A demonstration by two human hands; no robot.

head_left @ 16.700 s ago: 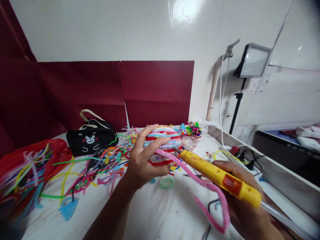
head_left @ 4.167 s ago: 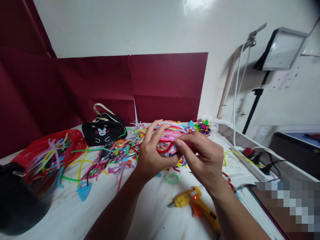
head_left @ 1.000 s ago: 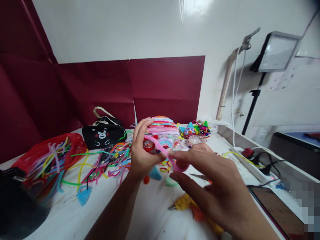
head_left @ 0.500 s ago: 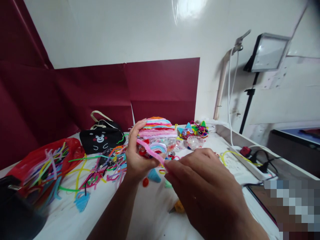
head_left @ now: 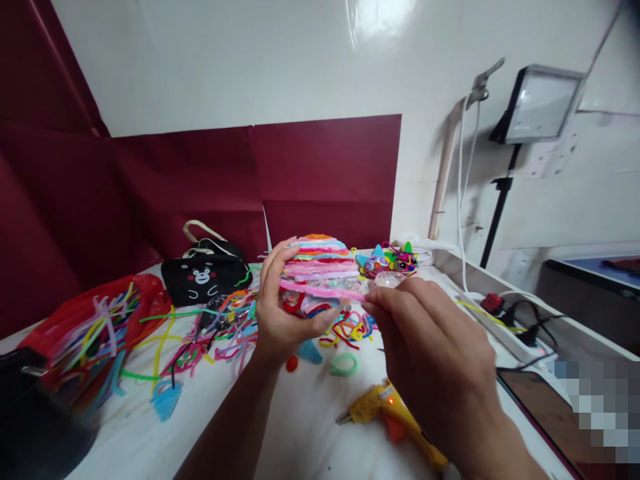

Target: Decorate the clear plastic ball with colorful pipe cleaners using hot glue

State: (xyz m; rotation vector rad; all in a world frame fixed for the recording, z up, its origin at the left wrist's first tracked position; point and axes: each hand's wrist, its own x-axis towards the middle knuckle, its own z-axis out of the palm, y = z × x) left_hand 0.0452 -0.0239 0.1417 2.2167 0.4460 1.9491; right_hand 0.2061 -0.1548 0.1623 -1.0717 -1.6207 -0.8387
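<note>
My left hand (head_left: 277,317) is wrapped round a rounded craft ball (head_left: 323,260) with rows of pink, white, blue and orange pipe cleaners on its upper part. Its lower part is clear, with red and pale blue pieces showing. Across the front runs a loose pink pipe cleaner (head_left: 327,291), its left end at my left fingers. Thumb and fingertips of my right hand (head_left: 435,360) pinch the other end, to the right of the ball. Below my right hand lies a yellow glue gun (head_left: 370,404) with a lit orange light, partly hidden by my wrist.
A red bag (head_left: 150,297) of pipe cleaners and a black bag (head_left: 195,283) stand at left. Decorated cat-eared balls (head_left: 375,263) sit at the back. A green loop (head_left: 344,365) lies near the middle. At right are a power strip (head_left: 500,327) and a dark-screened device (head_left: 540,413).
My right hand has moved right and up, drawing the pink pipe cleaner from a downward slant to nearly level across the ball. More of the glue gun and green loop now shows.
</note>
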